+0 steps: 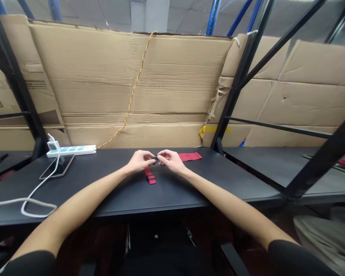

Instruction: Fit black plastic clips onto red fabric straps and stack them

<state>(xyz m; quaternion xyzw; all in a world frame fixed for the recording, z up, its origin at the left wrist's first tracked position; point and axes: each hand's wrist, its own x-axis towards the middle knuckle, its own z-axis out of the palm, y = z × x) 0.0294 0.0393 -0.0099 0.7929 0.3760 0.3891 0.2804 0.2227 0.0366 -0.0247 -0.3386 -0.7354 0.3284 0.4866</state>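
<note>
Over the dark tabletop, my left hand and my right hand meet, each with thumb and fingers closed in a pinch. Between the fingertips is a small black buckle, partly covered by the fingers. A red strap runs out flat to the right from behind my right hand. Below my left hand hangs a short red strap end with a black slider on it, lying on the table. How the strap joins the buckle is hidden by my fingers.
At the left back stand a white power strip with a plugged-in charger, a phone-like dark device and a looping white cable. A cardboard wall closes the back. Black metal posts flank the tabletop.
</note>
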